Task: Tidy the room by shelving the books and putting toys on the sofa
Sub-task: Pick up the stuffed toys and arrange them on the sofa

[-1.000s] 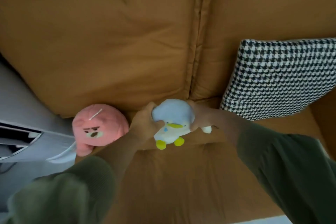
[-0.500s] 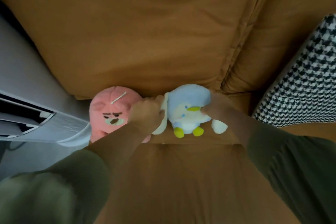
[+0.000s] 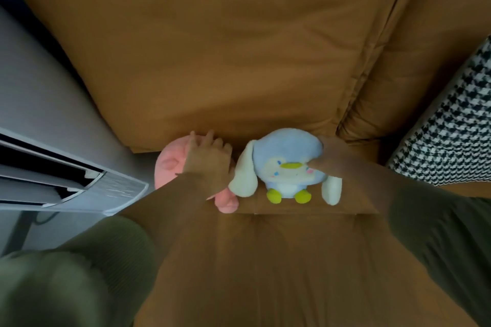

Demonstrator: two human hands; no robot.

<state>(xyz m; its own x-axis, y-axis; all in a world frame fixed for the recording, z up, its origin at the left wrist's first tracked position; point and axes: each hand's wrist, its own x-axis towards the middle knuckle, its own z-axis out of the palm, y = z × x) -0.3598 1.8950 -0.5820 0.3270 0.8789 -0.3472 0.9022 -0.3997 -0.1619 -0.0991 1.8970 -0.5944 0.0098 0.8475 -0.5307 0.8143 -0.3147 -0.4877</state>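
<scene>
Blue toy (image 3: 287, 164): upright at the back edge of the sofa (image 3: 265, 260) seat, propped on the back cushion (image 3: 212, 48), face outward, yellow feet forward, white ears hanging down either side.

Right hand (image 3: 336, 164): grips the blue toy's head from the side, thumb on the cheek, other fingers hidden behind it. I judge the hold steadies the soft body so it does not tip forward.

Pink toy (image 3: 166, 167): just beside the blue one, toward the seat's left end, also against the back cushion. Left hand (image 3: 210, 159) lies on it with fingers spread and fairly straight, not curled round it. I read that as pressing it into place.

Both toys look to be on the sofa as the task asks. No books in view.

Surroundings: seat fabric is soft, tan and creased. A checked pillow (image 3: 446, 141) leans at the right. A white unit (image 3: 66, 180) with dark slots stands off the left end. Lighting is dim.
</scene>
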